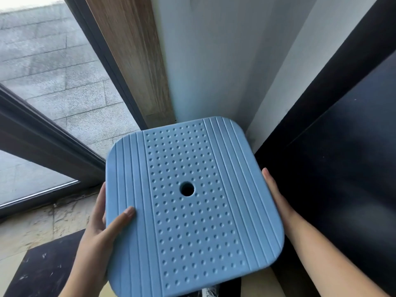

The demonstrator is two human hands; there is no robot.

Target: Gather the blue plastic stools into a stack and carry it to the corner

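A blue plastic stool [192, 211] fills the middle of the head view, seen from straight above: a square seat with rounded corners, ribbed sides, a dotted centre strip and a round hole. Its legs and anything stacked beneath it are hidden by the seat. My left hand [102, 226] grips the seat's left edge, thumb lying on top and fingers underneath. My right hand [276, 196] is pressed against the right edge, its fingers going under the rim out of sight. The stool's far edge is close to a room corner.
Straight ahead a white wall [214, 61] meets a wood-grain strip [132, 61] and a dark window frame [42, 142] on the left. A black panel [342, 146] stands on the right. Below lie a marble floor [27, 228] and a dark mat [47, 269].
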